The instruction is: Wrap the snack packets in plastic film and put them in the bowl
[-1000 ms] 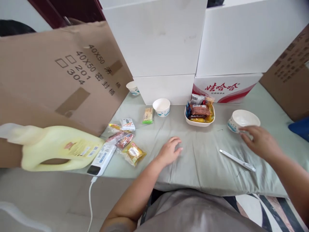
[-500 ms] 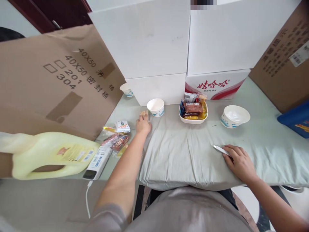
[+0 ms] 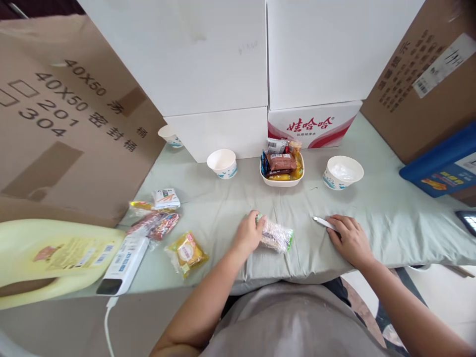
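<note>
Near the tabletop's point(image 3: 219, 210) front edge, my left hand point(image 3: 247, 233) clutches a snack packet point(image 3: 278, 236). My right hand point(image 3: 349, 239) covers a pen point(image 3: 323, 222); I cannot tell its grip.

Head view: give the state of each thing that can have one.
left hand, closed on the snack packet.
right hand, laid over white pen, grip unclear.
small paper bowl, upright, empty.
large paper bowl, upright.
white dish, filled with wrapped snacks.
yellow jug, lying on its side.

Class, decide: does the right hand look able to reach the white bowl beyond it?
Probably yes: the right hand lies close before the white bowl, with only bare cloth between them.
</note>
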Demonstrator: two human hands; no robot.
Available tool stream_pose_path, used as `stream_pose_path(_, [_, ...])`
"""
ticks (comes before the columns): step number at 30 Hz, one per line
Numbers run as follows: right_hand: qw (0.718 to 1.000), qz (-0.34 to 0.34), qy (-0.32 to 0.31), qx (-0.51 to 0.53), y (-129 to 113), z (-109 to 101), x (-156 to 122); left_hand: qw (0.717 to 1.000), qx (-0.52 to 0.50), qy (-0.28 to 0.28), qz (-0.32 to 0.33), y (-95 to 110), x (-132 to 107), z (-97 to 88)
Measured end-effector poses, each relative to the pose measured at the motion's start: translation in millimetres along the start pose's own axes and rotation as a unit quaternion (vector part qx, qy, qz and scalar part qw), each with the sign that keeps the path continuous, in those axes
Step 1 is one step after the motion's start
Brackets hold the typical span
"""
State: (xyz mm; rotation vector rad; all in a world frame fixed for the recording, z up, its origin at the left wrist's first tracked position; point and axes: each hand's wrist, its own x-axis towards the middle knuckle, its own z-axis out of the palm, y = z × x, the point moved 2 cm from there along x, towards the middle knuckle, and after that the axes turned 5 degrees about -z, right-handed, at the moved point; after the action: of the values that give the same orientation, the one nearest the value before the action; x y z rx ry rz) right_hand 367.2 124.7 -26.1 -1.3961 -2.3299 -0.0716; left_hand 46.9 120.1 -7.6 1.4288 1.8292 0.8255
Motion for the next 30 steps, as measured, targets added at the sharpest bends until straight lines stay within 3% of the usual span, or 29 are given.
stream_pose_path(3, [1.000, 0.017, 0.001, 0.022, -8.5, -4.3, 2.9, 0.984, 0.106, 0.111, 0.092, -8.2, -5.8, 13.9])
stream_pose_path(7, [0.996, 0.020, -0.027, 0.082, -54.0, -14.0, 17.9, 0.968, 0.024, 0.164, 0.187, -15.4, -4.8, 9.9])
stream_pose_path(11, [0.985, -0.071, -0.134, 0.083, -118.8, -18.9, 42.8, 0.966, -0.055, 0.125, 0.219, -16.0, 0.3, 0.9])
stream_pose_path(14, [0.972, -0.101, -0.207, 0.049, -138.4, -22.5, 55.4, 0.963, -0.011, 0.051, 0.265, -12.0, -1.8, 0.6])
stream_pose_path(17, [0.969, -0.085, -0.229, 0.036, -116.4, -31.2, 51.9, 0.961, 0.053, 0.016, 0.271, -10.2, -5.0, 2.3])
stream_pose_path(20, [0.977, -0.048, -0.206, 0.019, -64.7, -39.8, 33.9, 0.960, 0.077, 0.013, 0.270, -9.1, -6.5, 4.1])
stream_pose_path(24, [0.983, 0.050, -0.169, -0.052, -2.4, -38.7, 8.8, 0.947, 0.127, -0.001, 0.294, -6.2, -7.6, 9.1])
stream_pose_path(27, [0.991, 0.077, -0.089, -0.063, -2.2, -32.6, 5.5, 0.943, 0.136, 0.024, 0.303, -4.0, -8.4, 13.0])
stream_pose_path(30, [0.997, 0.004, -0.026, 0.068, -44.1, -23.8, 17.1, 0.943, 0.127, 0.050, 0.302, -0.5, -10.0, 16.5])
